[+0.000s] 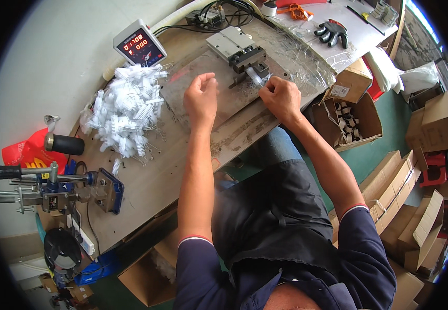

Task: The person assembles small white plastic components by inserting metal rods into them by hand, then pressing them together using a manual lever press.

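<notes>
My right hand [282, 98] is closed in a pinch at the near end of a small white-bristled wire brush [255, 77], which lies against the dark jaw of a metal bench fixture [242, 50]. The fingertips are partly hidden by the hand itself. Left of the fixture, my left hand [202, 99] is raised over the metal base plate [182, 72], its fingers loosely curled and slightly blurred, with nothing visible in it. A large heap of similar white brushes [126, 111] with wire ends lies on the workbench [157, 178] to the left.
A counter box with red digits [140, 44] stands behind the heap. At left is a clamp-like hand press [64, 186]. A black-and-grey glove [332, 33] rests at far right. Below the bench edge sits a carton [353, 126] of curled pieces; more cartons [394, 186] stand right.
</notes>
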`<state>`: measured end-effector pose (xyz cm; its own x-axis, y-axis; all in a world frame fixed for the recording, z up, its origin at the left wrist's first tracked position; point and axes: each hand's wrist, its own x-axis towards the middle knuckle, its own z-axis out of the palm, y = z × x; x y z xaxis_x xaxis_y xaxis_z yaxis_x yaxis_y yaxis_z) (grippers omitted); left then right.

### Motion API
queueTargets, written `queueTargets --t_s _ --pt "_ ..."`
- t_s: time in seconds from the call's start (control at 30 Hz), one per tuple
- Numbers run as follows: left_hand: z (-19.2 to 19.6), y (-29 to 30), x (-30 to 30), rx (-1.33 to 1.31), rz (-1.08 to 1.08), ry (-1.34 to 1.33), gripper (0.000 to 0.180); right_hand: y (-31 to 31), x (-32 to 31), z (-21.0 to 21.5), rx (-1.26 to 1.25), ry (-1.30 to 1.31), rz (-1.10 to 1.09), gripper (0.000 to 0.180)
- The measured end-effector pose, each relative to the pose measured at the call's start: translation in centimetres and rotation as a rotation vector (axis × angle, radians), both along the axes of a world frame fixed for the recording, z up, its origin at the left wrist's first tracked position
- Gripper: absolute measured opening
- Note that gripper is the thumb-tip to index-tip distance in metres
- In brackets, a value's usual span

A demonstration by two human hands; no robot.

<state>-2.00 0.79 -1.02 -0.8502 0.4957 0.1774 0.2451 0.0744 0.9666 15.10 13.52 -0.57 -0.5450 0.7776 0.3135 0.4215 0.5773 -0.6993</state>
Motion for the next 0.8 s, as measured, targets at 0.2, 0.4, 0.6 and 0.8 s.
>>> queueTargets --t_s 0.2,0.4,0.6,0.8 --pt "-0.7 0.0 -0.3 -0.013 0.022 0.071 0.015 -0.1 -0.4 -0.3 0.0 0.023 -0.021 0.018" --pt "-0.8 0.1 -0.3 -0.048 0.074 0.135 0.016 -0.3 -0.5 -0.1 0.01 0.046 -0.025 0.017" --pt "-0.1 0.0 0.9 -0.092 0.043 0.435 0.015 -0.6 -0.4 -0.2 0.021 0.052 -0.042 0.017" --pt "0.5 0.3 2.0 -0.137 -0.061 0.455 0.022 -0.5 -0.1 -0.6 0.052 0.083 -0.029 0.017"
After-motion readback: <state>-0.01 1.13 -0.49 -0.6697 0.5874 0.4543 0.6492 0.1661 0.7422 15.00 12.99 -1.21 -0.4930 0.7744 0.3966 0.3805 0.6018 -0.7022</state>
